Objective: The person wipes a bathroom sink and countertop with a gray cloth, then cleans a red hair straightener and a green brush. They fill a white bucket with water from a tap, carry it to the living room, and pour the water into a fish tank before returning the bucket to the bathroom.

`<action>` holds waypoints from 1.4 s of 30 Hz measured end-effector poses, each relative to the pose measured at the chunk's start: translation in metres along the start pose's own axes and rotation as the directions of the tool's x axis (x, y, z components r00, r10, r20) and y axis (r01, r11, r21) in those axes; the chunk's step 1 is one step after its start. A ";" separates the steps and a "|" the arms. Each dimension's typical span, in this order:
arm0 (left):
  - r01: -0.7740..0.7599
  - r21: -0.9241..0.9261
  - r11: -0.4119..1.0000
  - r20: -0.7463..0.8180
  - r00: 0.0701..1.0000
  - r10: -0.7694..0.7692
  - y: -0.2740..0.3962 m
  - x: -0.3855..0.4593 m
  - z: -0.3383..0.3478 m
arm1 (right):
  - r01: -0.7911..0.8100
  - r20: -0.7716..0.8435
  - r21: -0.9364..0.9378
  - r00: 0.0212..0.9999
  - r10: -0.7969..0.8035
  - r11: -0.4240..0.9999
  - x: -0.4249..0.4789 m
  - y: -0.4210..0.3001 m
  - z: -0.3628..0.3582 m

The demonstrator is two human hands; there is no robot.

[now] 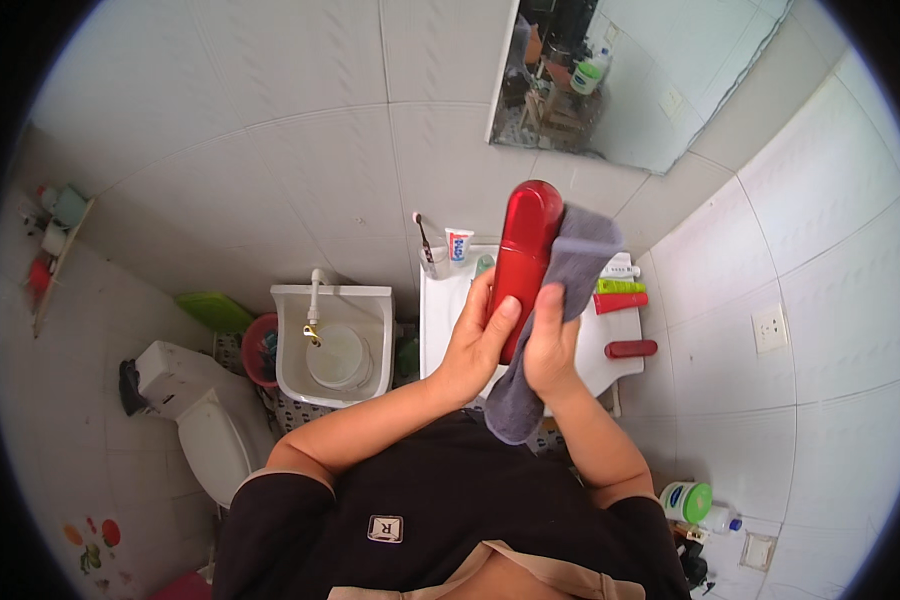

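My left hand [471,343] is wrapped around the lower part of a long, glossy red case [525,259] with rounded ends. The case is raised upright above a white washbasin counter [436,330]. Against its right side lies a folded grey cloth [581,262], which my right hand [552,341] grips with the thumb on top. The lower end of the cloth [514,412] hangs down in front of my dark shirt. Both hands and the case hide much of the counter.
A toothbrush [423,232] in a clear cup and a toothpaste tube [458,246] stand at the counter's back left. Tubes [621,301] and a small red case [630,349] lie at its right. Left are a utility sink [334,300] holding a bucket [337,356], and a toilet [214,435].
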State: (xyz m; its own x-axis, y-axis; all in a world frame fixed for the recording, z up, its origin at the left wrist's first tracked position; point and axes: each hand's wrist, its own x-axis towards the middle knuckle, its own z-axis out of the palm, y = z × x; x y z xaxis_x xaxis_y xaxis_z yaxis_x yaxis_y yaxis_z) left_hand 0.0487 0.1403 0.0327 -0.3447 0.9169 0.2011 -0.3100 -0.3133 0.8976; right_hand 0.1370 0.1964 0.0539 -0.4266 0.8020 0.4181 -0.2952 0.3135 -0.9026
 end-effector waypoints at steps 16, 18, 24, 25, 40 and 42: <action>0.613 0.188 0.768 0.283 0.715 -0.640 -0.092 -0.017 -0.026 | -0.422 -0.505 0.220 0.722 0.473 0.879 -0.083 0.069 -0.101; 0.618 0.260 0.742 0.336 0.663 -0.670 -0.101 -0.019 -0.026 | -0.415 -0.475 0.098 0.779 0.409 0.905 -0.093 0.071 -0.124; 0.675 0.198 0.711 0.209 0.679 -0.703 -0.142 -0.020 0.002 | -0.478 -0.510 0.178 0.703 0.497 0.860 -0.110 0.078 -0.174; 0.715 0.145 0.683 0.165 0.664 -0.730 -0.146 -0.016 0.008 | -0.474 -0.533 0.214 0.676 0.509 0.854 -0.114 0.084 -0.186; 0.832 -0.203 0.516 0.168 0.549 -0.819 -0.345 0.082 0.097 | -0.640 -0.655 0.350 0.355 0.667 0.684 -0.168 0.106 -0.326; 0.830 -0.105 0.548 0.145 0.558 -0.817 -0.375 0.099 0.111 | -0.681 -0.602 0.359 0.354 0.716 0.639 -0.181 0.117 -0.331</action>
State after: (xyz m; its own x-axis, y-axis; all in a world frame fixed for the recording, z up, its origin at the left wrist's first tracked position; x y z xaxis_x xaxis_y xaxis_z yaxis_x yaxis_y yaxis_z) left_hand 0.2297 0.3759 -0.2406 0.1897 0.8034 -0.5644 -0.5489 0.5634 0.6175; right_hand 0.4630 0.2562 -0.1613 0.1529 0.8142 -0.5601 -0.2049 -0.5283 -0.8240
